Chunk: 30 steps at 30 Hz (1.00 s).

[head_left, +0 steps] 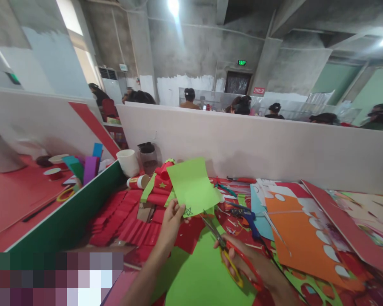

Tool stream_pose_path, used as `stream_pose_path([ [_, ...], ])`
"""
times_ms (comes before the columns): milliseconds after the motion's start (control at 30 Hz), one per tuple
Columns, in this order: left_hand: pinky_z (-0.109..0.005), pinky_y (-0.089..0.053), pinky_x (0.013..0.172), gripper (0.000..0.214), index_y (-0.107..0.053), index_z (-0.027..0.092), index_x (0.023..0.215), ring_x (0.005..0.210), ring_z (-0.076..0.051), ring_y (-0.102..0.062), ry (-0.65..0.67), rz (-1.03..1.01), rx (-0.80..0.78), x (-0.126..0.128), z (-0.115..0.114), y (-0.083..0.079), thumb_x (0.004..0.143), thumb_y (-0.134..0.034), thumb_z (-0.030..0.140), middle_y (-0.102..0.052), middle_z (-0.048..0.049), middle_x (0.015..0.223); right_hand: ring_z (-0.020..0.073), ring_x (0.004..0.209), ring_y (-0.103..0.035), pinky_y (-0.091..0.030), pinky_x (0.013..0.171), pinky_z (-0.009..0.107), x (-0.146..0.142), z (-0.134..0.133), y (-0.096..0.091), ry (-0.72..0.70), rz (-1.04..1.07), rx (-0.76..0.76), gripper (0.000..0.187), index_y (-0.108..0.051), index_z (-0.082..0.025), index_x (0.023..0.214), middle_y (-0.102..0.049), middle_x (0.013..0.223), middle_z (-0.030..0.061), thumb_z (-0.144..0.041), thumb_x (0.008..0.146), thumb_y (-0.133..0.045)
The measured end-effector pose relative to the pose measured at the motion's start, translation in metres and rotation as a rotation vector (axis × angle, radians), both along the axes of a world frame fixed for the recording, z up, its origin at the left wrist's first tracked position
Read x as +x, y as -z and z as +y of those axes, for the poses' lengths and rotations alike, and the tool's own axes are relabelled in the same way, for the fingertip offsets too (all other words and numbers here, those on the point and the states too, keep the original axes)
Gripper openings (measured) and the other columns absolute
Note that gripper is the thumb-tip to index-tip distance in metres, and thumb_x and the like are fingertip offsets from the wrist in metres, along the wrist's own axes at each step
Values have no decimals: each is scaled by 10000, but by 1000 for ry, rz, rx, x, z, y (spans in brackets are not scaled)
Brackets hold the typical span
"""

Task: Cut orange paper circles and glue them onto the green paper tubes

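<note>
My left hand [173, 216] pinches the lower left corner of a bright green sheet of paper [193, 182], beside a star outline drawn on it in dark lines. In my right hand [239, 250] is a pair of scissors [221, 242] with red and yellow handles. The blades are parted and point up at the sheet's lower edge, near the star. Whether they touch the paper I cannot tell. Below both hands lies a larger green sheet [204, 272]. Red folded paper pieces [124, 216] spread out left of my left hand.
A blue-handled tool [249, 216], orange paper with scalloped cutouts [293, 229] and tweezers [276, 229] lie to the right. A white cup [128, 162] and lidded jar [147, 155] stand at the back left. A green divider [73, 212] and white partition [242, 144] border the table.
</note>
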<state>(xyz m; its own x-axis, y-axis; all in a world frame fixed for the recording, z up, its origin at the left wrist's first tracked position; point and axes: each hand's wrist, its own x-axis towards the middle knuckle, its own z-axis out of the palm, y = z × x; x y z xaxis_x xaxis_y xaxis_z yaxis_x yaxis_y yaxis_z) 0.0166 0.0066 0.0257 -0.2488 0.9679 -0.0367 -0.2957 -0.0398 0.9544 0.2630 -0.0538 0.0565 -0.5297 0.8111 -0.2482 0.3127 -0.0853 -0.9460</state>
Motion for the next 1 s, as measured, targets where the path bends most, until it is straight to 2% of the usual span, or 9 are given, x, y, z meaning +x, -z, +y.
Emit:
stream_pose_path([
  [100,-241,-516,605,396,-520,218,993,683,-134,-586,-29,91,31,0,0,-1,758,-689,489,-564,33,786,137,654,-527,-425,592,237,-5,3,-1,-38,-39,-60,435,-618,-277,1211,-546,782,-4,-588,930,-506],
  [167,-244,-505,646,364,-535,210,967,743,-151,-590,-43,191,63,-1,-1,-1,789,-659,502,-573,14,798,128,622,-506,-421,585,234,-10,5,3,5,-63,-105,416,-628,-259,1187,-524,751,-11,-560,943,-479],
  [233,-243,-484,669,339,-539,201,933,755,-154,-575,-56,286,97,-2,-1,-1,812,-642,501,-562,7,791,117,567,-456,-407,549,230,-15,6,8,55,-87,-151,421,-643,-248,1151,-492,712,-20,-567,933,-477],
  [333,-237,-450,654,325,-529,198,906,723,-143,-539,-39,367,130,-1,-2,0,837,-619,503,-528,17,774,110,536,-434,-388,507,223,-22,7,15,70,-93,-115,470,-641,-252,1157,-493,704,-23,-624,899,-512],
  [500,-231,-403,583,317,-541,196,986,640,-128,-489,53,393,112,4,-3,4,872,-584,488,-492,41,735,109,573,-488,-398,507,205,-29,7,21,26,-65,13,569,-626,-255,1151,-515,743,-18,-734,865,-514],
  [700,-247,-433,624,291,-555,187,1029,734,-149,-545,66,404,158,9,-3,10,907,-556,450,-544,3,827,98,577,-475,-393,508,194,-36,8,23,34,8,-20,702,-586,-226,1123,-480,748,-29,-843,812,-462],
  [900,-273,-474,668,371,-545,203,1194,753,-150,-565,149,393,136,10,-8,7,885,-583,405,-536,-19,938,90,538,-469,-376,479,187,-35,11,41,50,19,8,638,-529,-237,1188,-468,725,-47,-786,882,-429],
  [1000,-289,-480,699,411,-531,205,1233,754,-156,-559,212,379,130,9,-7,10,865,-600,374,-493,8,857,95,557,-482,-396,494,192,-34,13,44,68,2,54,626,-526,-236,1192,-464,732,-46,-776,893,-420],
])
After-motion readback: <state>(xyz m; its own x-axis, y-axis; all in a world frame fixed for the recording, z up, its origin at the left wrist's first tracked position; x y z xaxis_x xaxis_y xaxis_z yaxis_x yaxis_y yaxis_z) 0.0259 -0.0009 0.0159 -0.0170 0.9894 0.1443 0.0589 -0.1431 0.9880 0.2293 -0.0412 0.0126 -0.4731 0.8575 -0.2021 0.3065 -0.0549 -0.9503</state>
